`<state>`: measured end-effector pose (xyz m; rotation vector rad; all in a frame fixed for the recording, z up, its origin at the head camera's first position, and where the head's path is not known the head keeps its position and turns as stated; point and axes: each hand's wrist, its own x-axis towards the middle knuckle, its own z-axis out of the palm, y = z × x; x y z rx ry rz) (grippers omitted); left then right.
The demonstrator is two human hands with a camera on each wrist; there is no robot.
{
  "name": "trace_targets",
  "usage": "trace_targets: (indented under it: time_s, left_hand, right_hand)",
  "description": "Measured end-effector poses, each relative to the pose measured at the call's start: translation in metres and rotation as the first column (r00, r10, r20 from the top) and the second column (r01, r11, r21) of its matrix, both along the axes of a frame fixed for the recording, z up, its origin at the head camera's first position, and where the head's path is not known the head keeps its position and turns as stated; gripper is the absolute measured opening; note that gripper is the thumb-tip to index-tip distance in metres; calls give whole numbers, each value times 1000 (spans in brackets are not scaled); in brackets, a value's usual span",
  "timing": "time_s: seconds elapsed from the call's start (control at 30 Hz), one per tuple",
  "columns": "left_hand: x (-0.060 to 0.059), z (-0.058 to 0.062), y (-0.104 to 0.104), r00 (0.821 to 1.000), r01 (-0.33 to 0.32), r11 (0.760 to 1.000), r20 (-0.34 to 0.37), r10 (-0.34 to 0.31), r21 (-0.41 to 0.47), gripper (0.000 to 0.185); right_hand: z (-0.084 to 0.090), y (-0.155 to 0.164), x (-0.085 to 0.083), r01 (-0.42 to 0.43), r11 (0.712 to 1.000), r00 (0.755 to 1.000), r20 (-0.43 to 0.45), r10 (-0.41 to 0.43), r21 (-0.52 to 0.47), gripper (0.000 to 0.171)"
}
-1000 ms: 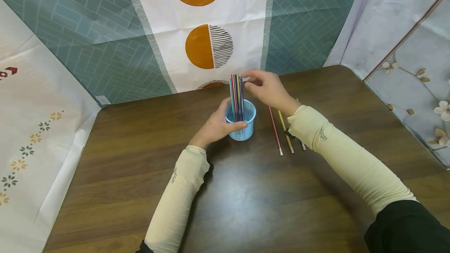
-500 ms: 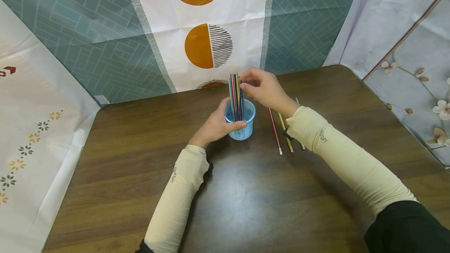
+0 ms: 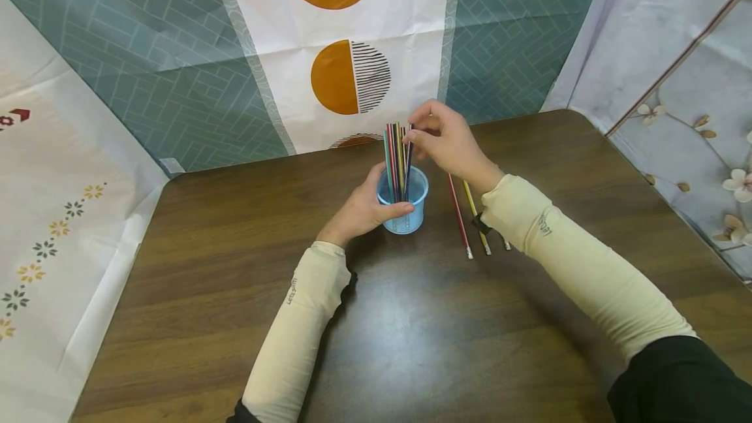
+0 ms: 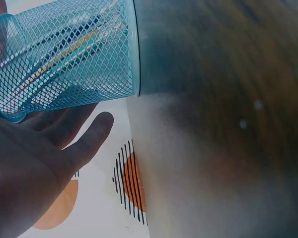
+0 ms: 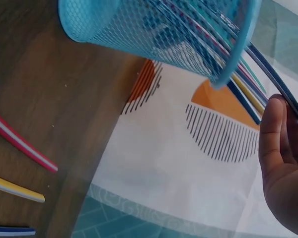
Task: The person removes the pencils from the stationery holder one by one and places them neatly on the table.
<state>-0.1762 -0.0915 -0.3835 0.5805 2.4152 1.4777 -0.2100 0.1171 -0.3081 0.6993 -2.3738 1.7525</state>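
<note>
A light blue mesh pencil cup [image 3: 414, 219] stands on the brown table. My left hand [image 3: 360, 211] holds it from the left, the thumb lying across the front near the rim and the other fingers hidden behind. Several pencils [image 3: 394, 155] in red, yellow, teal and dark colours rise from the cup. Above its right side, my right hand [image 3: 451, 143] pinches the upper part of a dark blue pencil [image 5: 269, 72]. This pencil leans a little apart from the bundle, its lower part inside the mesh.
Right of the cup lie a red pencil [image 3: 461, 220], a yellow pencil [image 3: 476, 217] and a dark blue pencil [image 5: 12, 231], partly under the right forearm. A patterned cloth [image 3: 405, 12] hangs behind the table's back edge.
My right hand has risen slightly, and the dark blue pencil at its fingertips has shifted right, away from the bundle. The left hand has stayed on the cup.
</note>
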Motion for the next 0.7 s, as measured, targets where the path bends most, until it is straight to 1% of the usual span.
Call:
trace_targets:
  time_s: [0.13, 0.27, 0.33, 0.43, 0.6, 0.7]
  left_hand:
    - [0, 0, 0, 1000, -8, 1000, -6, 8, -4, 101]
    - [0, -1, -1, 1000, -15, 1000, -10, 14, -8, 101]
    - [0, -1, 0, 1000, -16, 1000, -11, 16, -8, 101]
    - [0, -1, 0, 1000, -16, 1000, -11, 16, -11, 102]
    - [0, -1, 1, 1000, -16, 1000, -16, 15, -21, 102]
    - [0, -1, 1, 1000, -15, 1000, -18, 15, -23, 102]
  right_hand:
    - [5, 7, -3, 24, 996, 999, -24, -26, -82, 20]
    - [8, 12, -5, 28, 989, 998, -54, -36, -143, 22]
    - [8, 13, -6, 29, 984, 998, -53, -38, -174, 23]
    - [9, 16, -8, 35, 973, 998, -34, -44, -230, 21]
    - [8, 20, -9, 70, 943, 997, 41, -60, -325, 14]
    - [7, 22, -9, 97, 935, 994, 75, -76, -342, 13]
